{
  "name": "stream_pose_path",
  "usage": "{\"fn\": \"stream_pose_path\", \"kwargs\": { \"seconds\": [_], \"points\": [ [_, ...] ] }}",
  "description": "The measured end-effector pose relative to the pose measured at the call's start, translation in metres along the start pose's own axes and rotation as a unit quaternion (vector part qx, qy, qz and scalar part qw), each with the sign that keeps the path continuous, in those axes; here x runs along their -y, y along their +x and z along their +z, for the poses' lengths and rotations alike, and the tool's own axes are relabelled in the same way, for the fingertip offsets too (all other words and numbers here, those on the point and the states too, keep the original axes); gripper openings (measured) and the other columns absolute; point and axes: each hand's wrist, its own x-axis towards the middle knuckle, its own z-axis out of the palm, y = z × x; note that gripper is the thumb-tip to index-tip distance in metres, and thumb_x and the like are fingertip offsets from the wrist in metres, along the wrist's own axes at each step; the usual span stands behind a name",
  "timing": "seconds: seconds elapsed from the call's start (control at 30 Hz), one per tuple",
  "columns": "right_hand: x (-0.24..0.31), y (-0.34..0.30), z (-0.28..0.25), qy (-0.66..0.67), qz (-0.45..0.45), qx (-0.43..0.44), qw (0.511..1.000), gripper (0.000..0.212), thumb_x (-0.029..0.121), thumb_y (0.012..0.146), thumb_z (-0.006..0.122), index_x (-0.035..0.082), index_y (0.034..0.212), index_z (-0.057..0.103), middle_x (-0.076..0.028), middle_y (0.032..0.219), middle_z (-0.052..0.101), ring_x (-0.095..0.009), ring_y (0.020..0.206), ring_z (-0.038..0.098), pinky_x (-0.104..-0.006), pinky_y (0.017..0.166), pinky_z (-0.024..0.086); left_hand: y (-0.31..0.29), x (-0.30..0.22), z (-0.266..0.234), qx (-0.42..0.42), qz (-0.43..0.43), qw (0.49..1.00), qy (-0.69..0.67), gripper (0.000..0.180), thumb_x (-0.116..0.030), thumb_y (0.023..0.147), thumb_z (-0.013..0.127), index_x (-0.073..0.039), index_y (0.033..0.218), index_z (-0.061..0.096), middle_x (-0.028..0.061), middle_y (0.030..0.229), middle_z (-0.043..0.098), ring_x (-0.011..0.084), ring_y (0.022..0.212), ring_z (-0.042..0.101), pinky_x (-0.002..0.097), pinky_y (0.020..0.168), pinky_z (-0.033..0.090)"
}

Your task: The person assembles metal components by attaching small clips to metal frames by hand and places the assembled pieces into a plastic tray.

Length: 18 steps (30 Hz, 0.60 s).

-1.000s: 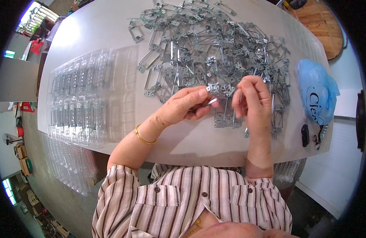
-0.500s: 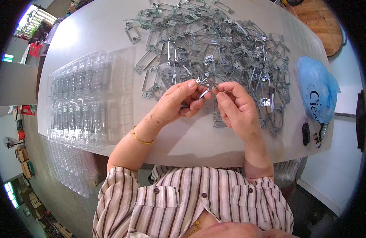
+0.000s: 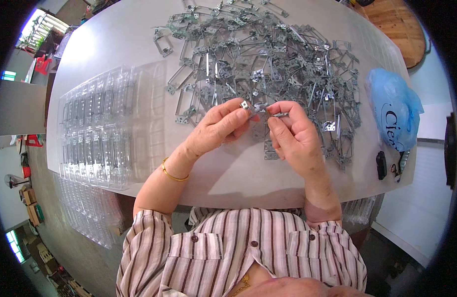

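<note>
My left hand (image 3: 219, 123) is closed around a small shiny metal bracket (image 3: 258, 107), whose tip shows past the thumb and fingers. Close beside it, my right hand (image 3: 295, 141) has its thumb and forefinger bent together at the bracket's right end. What sits between those right fingertips is too small to make out. Behind both hands spreads a large heap of thin metal brackets (image 3: 283, 54), long open frames with small plates at their ends, lying tangled.
Left on the pale table (image 3: 228, 183) is a clear plastic tray (image 3: 97, 123) with rows of metal pieces in its slots. A blue plastic bag (image 3: 394, 109) and a small black object (image 3: 381, 166) lie at the right. More clear trays (image 3: 87, 208) are stacked below the table's left edge.
My left hand has turned the bracket, and its fingers have closed further around it. My right hand has stayed nearly in place beside it.
</note>
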Motion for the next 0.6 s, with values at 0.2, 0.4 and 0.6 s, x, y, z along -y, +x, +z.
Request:
{"fn": "stream_pose_path", "kwargs": {
  "seconds": [0.2,0.4,0.6],
  "points": [
    [0.001,0.005,-0.013,0.084,0.036,0.065,0.994,0.026,0.022,0.104,0.057,0.001,0.119,0.055,-0.002,0.072,0.06,-0.007,0.055,0.053,-0.0226,0.05,0.044,-0.001,-0.005,0.006,0.041,-0.009,0.997,0.058,0.049,-0.048,0.101,0.057,-0.003,0.12,0.062,-0.0062,0.077,0.048,0.0034,0.063,0.036,0.0203,0.055,0.028],
    [0.007,0.007,-0.009,0.193,0.125,0.07,0.971,0.028,0.028,0.104,0.056,0.001,0.111,0.058,-0.004,0.071,0.062,-0.013,0.05,0.058,-0.0247,0.05,0.05,-0.003,-0.004,0.004,0.042,-0.01,0.996,0.077,0.047,-0.047,0.101,0.058,-0.003,0.117,0.062,-0.0066,0.076,0.047,0.0038,0.065,0.037,0.0208,0.056,0.03],
    [0.0,0.011,-0.02,0.062,0.095,0.097,0.989,0.026,0.031,0.103,0.058,0.005,0.098,0.058,0.001,0.062,0.056,-0.008,0.047,0.054,-0.0224,0.043,0.042,-0.002,-0.004,0.007,0.113,-0.03,0.988,0.105,0.046,-0.047,0.1,0.058,-0.003,0.114,0.063,-0.0067,0.075,0.046,0.004,0.066,0.037,0.0213,0.057,0.029]
  ]
}}
